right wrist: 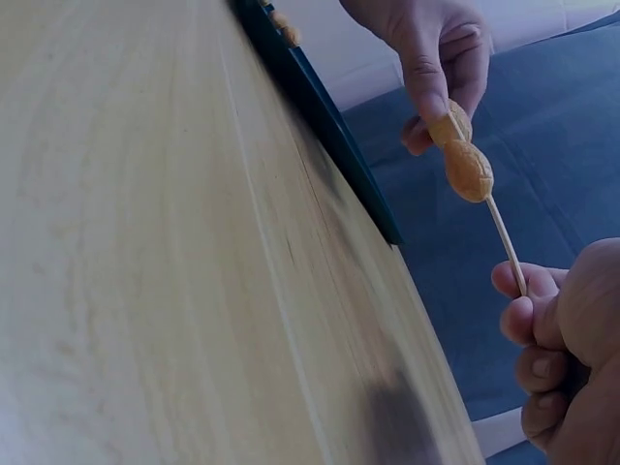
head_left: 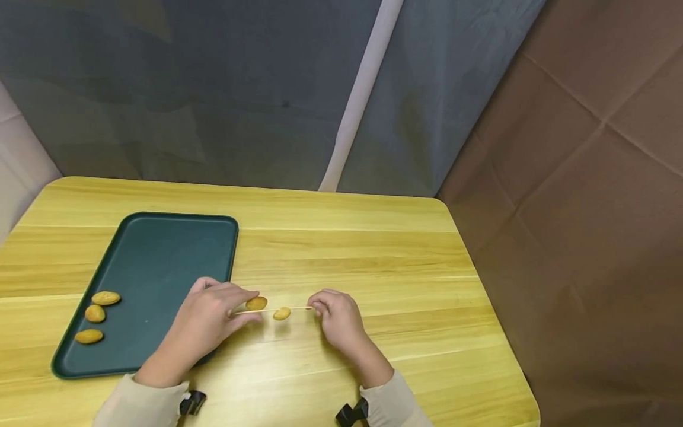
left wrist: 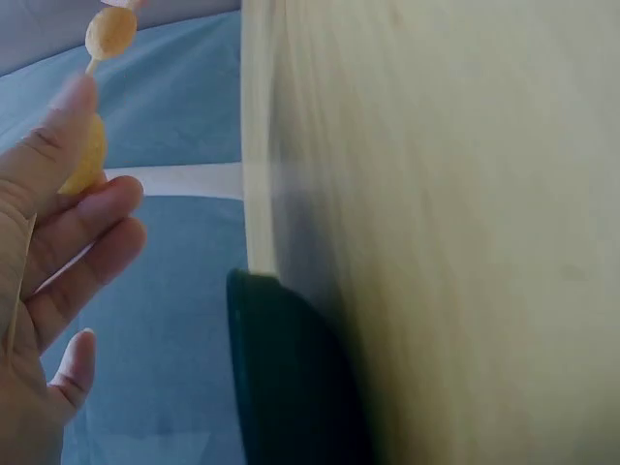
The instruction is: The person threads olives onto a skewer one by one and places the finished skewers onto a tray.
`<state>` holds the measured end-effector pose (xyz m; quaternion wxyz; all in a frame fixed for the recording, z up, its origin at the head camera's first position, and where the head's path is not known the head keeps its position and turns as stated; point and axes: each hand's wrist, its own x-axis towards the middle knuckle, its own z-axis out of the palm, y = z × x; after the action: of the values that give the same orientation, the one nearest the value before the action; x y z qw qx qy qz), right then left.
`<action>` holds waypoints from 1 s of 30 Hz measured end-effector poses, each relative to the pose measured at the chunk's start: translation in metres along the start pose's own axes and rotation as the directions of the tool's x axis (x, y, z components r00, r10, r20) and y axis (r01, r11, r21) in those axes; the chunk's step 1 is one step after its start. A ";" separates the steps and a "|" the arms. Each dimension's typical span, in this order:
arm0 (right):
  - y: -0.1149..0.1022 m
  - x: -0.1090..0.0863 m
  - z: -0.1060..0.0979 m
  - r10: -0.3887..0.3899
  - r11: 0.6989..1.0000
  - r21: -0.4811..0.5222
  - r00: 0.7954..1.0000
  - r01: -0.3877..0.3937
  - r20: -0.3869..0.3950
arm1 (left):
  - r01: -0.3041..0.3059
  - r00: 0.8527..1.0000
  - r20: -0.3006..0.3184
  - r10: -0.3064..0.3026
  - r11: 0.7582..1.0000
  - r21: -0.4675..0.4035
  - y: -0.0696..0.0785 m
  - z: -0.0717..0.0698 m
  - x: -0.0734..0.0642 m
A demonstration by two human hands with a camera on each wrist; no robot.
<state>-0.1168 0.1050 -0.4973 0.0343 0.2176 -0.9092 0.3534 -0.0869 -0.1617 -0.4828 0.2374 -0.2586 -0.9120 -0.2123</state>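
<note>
A thin wooden skewer (right wrist: 503, 232) runs between both hands, above the table. Partway along it sits an oval, golden-brown food piece (head_left: 281, 314) with a lightly ridged surface. My left hand (head_left: 210, 311) pinches a second, similar food piece (head_left: 257, 303) between thumb and fingers, right at the skewer. In the left wrist view the skewer's far end lies along the palm, and the thumb partly hides the held piece. At the opposite end, my right hand (head_left: 341, 320) grips the skewer tip between thumb and forefinger, other fingers curled.
A dark green tray (head_left: 176, 249) lies at the left of the wooden table (head_left: 400, 249), partly under my left forearm. Three more oval pieces (head_left: 95, 313) line its left side. Grey-blue cloth (head_left: 240, 107) hangs behind and brown cloth (head_left: 587, 207) at the right.
</note>
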 end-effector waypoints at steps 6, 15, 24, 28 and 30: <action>-0.001 -0.001 0.001 -0.052 0.998 -0.040 0.998 0.051 -0.029 | 0.035 0.999 -0.020 -0.035 0.999 0.005 0.001 -0.002 -0.002; -0.002 -0.002 0.003 -0.110 0.990 -0.097 0.991 0.103 -0.070 | 0.014 0.999 -0.051 -0.014 1.000 -0.006 0.001 0.000 -0.004; -0.003 -0.003 0.005 -0.146 0.981 -0.140 0.983 0.131 -0.109 | 0.001 0.997 -0.083 0.000 1.000 0.017 0.000 0.002 -0.006; -0.002 -0.004 0.006 -0.161 0.978 -0.151 0.980 0.142 -0.119 | -0.007 0.995 -0.096 0.009 1.000 0.014 0.000 0.003 -0.007; -0.002 -0.004 0.006 -0.174 0.975 -0.162 0.977 0.154 -0.124 | -0.005 0.996 -0.094 0.007 1.000 0.015 0.000 0.003 -0.007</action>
<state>-0.1117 0.1007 -0.5013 0.1425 0.2639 -0.9076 0.2937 -0.0826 -0.1626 -0.4890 0.2825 -0.2493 -0.9006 -0.2167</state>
